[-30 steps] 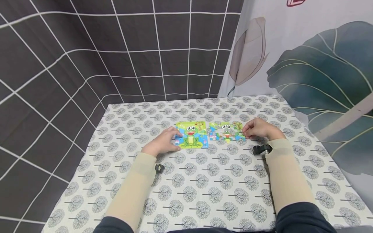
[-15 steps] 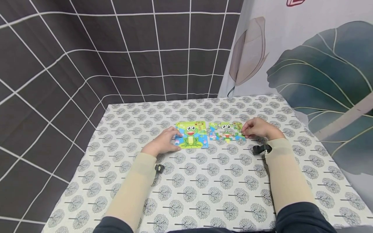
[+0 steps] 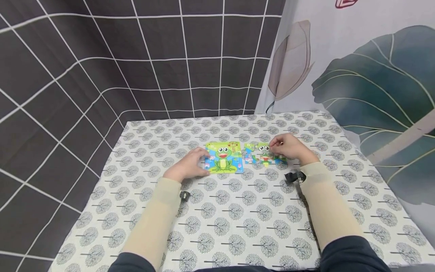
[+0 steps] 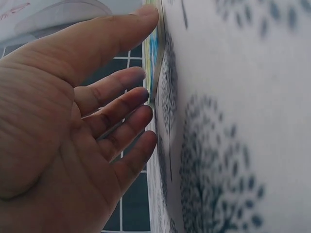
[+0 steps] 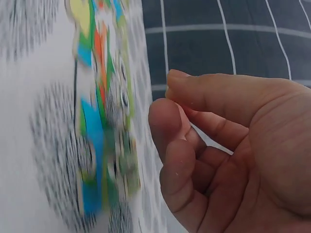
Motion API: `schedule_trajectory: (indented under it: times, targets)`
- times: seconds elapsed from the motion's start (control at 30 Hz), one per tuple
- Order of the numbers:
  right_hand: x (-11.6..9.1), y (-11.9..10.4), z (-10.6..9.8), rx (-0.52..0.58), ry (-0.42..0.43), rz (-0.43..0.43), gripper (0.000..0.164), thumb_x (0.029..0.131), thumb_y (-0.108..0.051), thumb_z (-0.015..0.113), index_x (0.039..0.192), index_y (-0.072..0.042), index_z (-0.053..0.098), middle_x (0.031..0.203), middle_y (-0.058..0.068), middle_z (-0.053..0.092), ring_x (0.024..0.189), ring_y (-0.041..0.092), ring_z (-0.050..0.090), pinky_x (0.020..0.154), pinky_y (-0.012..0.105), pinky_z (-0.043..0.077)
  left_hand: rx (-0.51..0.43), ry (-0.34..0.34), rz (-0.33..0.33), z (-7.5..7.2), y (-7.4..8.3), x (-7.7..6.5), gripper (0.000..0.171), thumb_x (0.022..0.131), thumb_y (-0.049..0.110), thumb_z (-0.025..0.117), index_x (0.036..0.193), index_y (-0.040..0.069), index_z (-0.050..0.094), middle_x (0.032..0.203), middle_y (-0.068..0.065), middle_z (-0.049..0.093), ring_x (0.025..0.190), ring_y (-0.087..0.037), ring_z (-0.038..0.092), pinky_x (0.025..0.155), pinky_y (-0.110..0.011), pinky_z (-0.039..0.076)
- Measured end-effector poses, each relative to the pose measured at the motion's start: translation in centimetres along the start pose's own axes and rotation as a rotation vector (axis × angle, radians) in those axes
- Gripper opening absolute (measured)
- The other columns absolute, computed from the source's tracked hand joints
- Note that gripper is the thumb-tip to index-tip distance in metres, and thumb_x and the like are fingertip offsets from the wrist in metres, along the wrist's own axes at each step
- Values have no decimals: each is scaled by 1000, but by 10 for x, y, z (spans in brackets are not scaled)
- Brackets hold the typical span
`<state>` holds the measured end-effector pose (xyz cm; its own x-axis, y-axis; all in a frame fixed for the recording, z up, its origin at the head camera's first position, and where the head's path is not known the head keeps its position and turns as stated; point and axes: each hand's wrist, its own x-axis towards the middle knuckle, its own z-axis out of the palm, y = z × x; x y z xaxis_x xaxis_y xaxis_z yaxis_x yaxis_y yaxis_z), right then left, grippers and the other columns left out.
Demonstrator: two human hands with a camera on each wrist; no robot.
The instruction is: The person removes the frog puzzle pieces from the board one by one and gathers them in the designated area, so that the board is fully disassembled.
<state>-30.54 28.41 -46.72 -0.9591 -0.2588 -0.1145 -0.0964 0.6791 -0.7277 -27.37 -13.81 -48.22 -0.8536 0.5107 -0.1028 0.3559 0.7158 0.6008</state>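
A square frog picture board lies flat on the patterned cloth. My left hand rests at its left edge, fingers spread along the side; in the left wrist view the thumb meets the board's edge. To the right lies a partly joined frog jigsaw puzzle with white gaps showing between pieces. Over its upper right part hovers my right hand, hiding that corner. In the right wrist view, thumb and forefinger come close together with no piece visible between them, and the other fingers curl inward.
White cloth with grey tree prints covers the table. Behind it hangs a dark curtain with a white grid, and a pale leaf-print curtain hangs at the right. Each wrist wears a strap with a black buckle.
My right hand has moved left and slightly up, from the puzzle's right edge to over its upper right part. The left hand and the frog board stay in place.
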Motion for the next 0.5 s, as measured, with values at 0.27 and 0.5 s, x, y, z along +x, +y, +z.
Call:
schedule_trajectory:
  times: [0.27, 0.5]
  targets:
    - [9, -34, 31, -24, 4, -101, 8, 95, -13, 76, 101, -8, 75, 89, 8, 68, 71, 24, 64, 60, 31, 56, 22, 11, 18, -3, -9, 1, 63, 85, 27, 88, 140, 9, 64, 152, -4, 53, 146, -29, 44, 126, -48, 28]
    - [18, -57, 56, -46, -89, -180, 10, 94, -10, 75, 104, -6, 75, 88, 3, 69, 71, 21, 64, 64, 34, 58, -7, 14, -9, -3, -8, 1, 65, 83, 25, 90, 140, 9, 64, 154, -1, 51, 149, -29, 40, 127, -49, 24]
